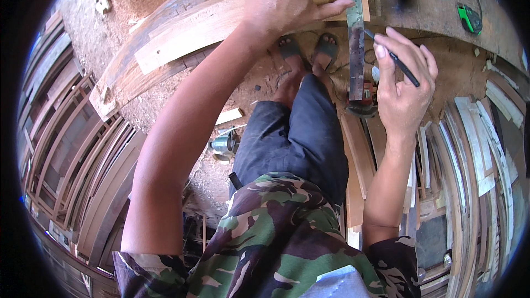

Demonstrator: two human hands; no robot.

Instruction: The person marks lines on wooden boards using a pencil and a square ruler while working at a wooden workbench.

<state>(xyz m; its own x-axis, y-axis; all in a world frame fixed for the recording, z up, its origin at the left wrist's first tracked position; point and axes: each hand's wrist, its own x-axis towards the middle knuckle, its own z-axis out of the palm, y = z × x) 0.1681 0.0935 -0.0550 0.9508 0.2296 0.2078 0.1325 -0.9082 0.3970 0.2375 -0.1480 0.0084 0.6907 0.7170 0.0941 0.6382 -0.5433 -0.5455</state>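
Head view, looking down over a woodworking counter of dark, worn timber. The left hand lies flat, palm down, on a pale wooden board that runs along the counter's near edge; its fingers are spread and extended, gripping nothing, with the fingertips reaching the blade of a metal square. The square lies across the board's end and overhangs the counter edge toward the person, its blade nearly vertical in the picture.

The right hand is just right of the square's blade and holds a dark pencil. Its fingers are closed round the pencil in a writing grip, the thumb along the shaft, and the pencil tip points up and left, close to or touching the blade edge; whether it touches cannot be told.

On the counter's far right lies a green and black tool. Below the counter, the person's 2 sandalled feet stand on a sawdust-covered floor. A small metal can stands on the floor beside the left leg. Stacks of curved wooden frames fill the left side, and pale wooden strips the right.
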